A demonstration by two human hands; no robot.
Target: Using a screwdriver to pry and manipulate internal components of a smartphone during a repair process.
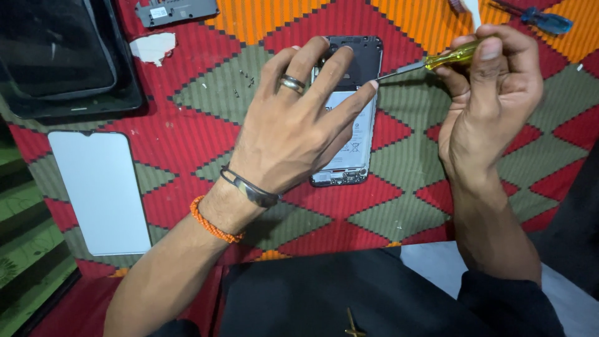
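Your left hand (299, 125) presses flat, fingers spread, on the opened phone (352, 125); at 2 o'clock, your right hand (493, 93) grips 1 yellow-handled screwdriver (437, 61).

The left hand (299, 125) lies flat with spread fingers on an open phone (349, 112) with its back off. The right hand (493, 93) holds a yellow screwdriver (437, 62), tip near the phone's top. Tiny screws (244, 80) lie on the patterned cloth (187, 143).
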